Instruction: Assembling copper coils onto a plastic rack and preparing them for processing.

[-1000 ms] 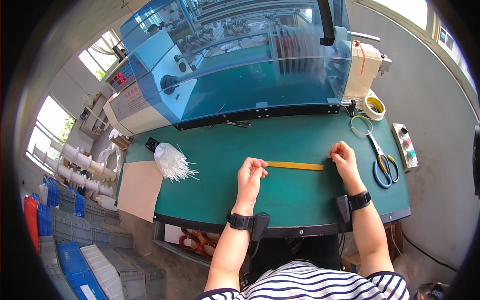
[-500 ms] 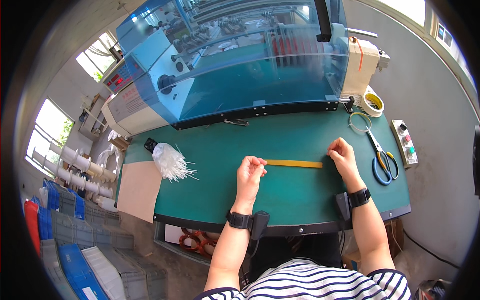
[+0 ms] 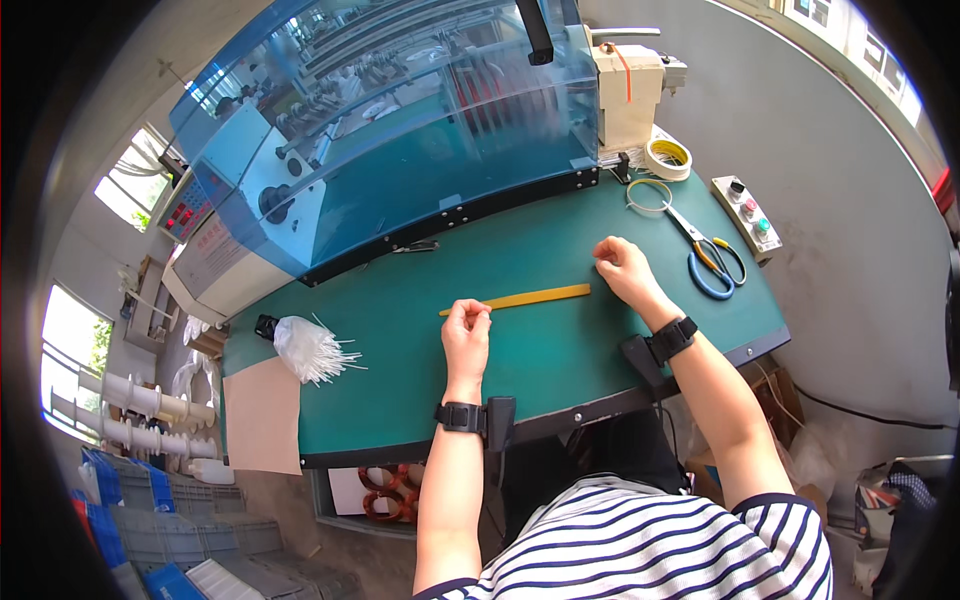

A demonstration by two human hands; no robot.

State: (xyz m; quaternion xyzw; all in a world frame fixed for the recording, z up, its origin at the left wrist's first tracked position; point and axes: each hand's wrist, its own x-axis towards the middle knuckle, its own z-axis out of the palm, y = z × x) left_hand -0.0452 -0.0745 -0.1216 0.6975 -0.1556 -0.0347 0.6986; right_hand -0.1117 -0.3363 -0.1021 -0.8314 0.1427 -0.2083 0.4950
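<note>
My left hand (image 3: pixel 466 328) is closed on a flat yellow strip (image 3: pixel 541 296) over the green table, pinching it near its left end. A short tip sticks out left of the fingers, and the longer part points right. My right hand (image 3: pixel 625 272) is just beyond the strip's right end, not touching it. Its fingers are curled together in a pinch, and anything between them is hidden. Scissors (image 3: pixel 702 245) with blue and yellow handles lie on the table to the right, their blade tips by a thin pale ring (image 3: pixel 650 196).
A machine under a blue clear cover (image 3: pixel 400 170) fills the table's far side. Tape rolls (image 3: pixel 668 160) and a button box (image 3: pixel 746 217) are at right. A bag of white sticks (image 3: pixel 312 350) and a brown sheet (image 3: pixel 262 415) are at left. Loose tweezers-like metal (image 3: pixel 416 247) lies by the machine.
The view has shifted, so the whole scene sits further left. The strip's left tip now shows past my left fingers. My right hand stays pinched, apart from the strip.
</note>
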